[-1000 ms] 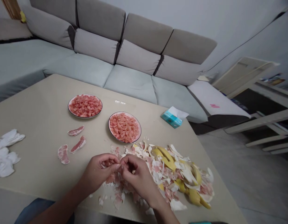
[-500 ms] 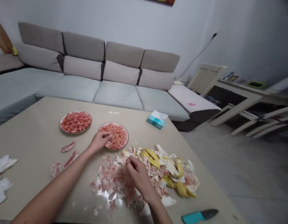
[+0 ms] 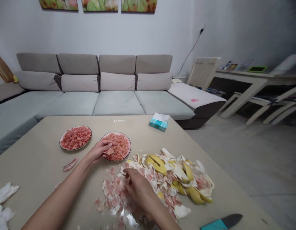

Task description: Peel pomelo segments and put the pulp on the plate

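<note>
My left hand [image 3: 100, 152] is at the near left rim of a dark-edged plate [image 3: 130, 145] heaped with pink pomelo pulp [image 3: 119, 146]. Its fingers pinch a piece of pomelo flesh [image 3: 109, 152]. Over the pile of torn membranes [image 3: 113, 191] hovers my right hand [image 3: 139, 188], with fingers curled inward; what they hold, if anything, is hidden. Yellow and white pomelo peels [image 3: 157, 163] lie just right of it. One pomelo segment [image 3: 70, 164] rests left of my left forearm, which partly covers another segment [image 3: 57, 186].
A second plate of pulp [image 3: 76, 137] stands farther left. A blue tissue pack [image 3: 159, 122] lies near the far edge of the table. At the near right is a knife [image 3: 222, 222] with a teal handle. Crumpled white tissues [image 3: 4, 204] lie at left; a sofa [image 3: 116, 102] stands behind.
The view has tilted up, bringing wall pictures into sight. My left hand stays by the plate, its fingers now less closed, with the pulp piece showing. My right hand remains over the membranes.
</note>
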`<state>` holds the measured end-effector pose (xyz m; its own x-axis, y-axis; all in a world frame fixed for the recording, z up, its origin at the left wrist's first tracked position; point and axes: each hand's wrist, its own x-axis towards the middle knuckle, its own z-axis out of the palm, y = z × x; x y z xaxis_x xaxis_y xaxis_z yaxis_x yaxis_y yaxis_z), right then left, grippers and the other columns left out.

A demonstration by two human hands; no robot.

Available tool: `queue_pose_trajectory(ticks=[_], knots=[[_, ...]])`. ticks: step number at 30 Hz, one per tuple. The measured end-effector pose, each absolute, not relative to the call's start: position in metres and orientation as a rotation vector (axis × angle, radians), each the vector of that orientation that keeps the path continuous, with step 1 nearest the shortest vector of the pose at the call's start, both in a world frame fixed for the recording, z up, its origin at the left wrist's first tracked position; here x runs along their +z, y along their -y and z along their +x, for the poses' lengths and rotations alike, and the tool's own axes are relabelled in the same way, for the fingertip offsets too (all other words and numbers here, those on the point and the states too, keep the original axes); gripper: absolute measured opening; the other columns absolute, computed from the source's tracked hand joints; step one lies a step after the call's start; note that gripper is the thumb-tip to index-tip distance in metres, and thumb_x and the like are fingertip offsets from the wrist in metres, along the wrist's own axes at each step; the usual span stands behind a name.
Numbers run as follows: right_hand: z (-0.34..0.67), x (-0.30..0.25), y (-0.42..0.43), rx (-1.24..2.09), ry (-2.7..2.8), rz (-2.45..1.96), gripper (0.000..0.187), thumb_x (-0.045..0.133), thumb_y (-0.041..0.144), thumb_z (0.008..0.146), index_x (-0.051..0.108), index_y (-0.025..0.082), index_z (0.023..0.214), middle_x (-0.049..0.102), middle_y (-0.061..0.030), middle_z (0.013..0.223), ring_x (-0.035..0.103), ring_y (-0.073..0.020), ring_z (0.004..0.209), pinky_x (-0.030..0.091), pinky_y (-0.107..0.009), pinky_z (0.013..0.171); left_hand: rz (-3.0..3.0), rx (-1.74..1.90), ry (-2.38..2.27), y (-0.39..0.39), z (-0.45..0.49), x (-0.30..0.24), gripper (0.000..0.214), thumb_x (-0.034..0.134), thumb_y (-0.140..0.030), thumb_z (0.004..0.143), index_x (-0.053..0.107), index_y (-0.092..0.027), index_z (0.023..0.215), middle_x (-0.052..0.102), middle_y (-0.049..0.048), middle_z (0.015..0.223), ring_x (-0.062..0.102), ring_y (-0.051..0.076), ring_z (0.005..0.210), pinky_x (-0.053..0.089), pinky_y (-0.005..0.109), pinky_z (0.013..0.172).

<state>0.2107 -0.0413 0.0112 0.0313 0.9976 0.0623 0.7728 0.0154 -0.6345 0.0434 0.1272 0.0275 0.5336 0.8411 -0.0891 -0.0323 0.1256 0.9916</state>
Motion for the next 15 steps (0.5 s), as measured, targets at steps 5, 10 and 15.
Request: queue_pose_trajectory(ticks=[5,10,15], knots=[[0.21,0.01,0.037,0.561,1.76,-1.836,0.026,0.057,0.024,0.086,0.065,0.019,0.062,0.068,-0.0045,0.064,0.06,-0.0182,0.06,0.033,-0.025,0.056,1.306,0.74,-0.868,-0.138,0.051,0.025,0.064,0.073,-0.053,0.071,0.065,-0.01,0.118,0.068,0.0045,0.071,0.053,0.011,0.053,0.031,0.019,0.045],[0.211,0.011,0.039,0.565,1.714,-1.807,0.017,0.054,0.015,0.084,0.07,0.02,0.079,0.071,-0.0033,0.072,0.063,-0.0171,0.065,0.036,-0.023,0.058,1.307,0.821,-0.925,-0.146,0.058,0.031,0.063,0.069,-0.056,0.073,0.062,-0.016,0.121,0.069,0.0131,0.112,0.062,0.025,0.099,0.046,0.026,0.07],[0.211,0.014,0.043,0.543,1.666,-1.821,0.022,0.058,0.023,0.085,0.068,0.019,0.066,0.065,-0.0016,0.058,0.058,-0.016,0.056,0.036,-0.023,0.055,1.273,0.773,-0.875,-0.115,0.051,0.047,0.048,0.077,-0.04,0.069,0.066,-0.014,0.109,0.065,0.0126,0.115,0.063,0.02,0.089,0.048,0.026,0.069]])
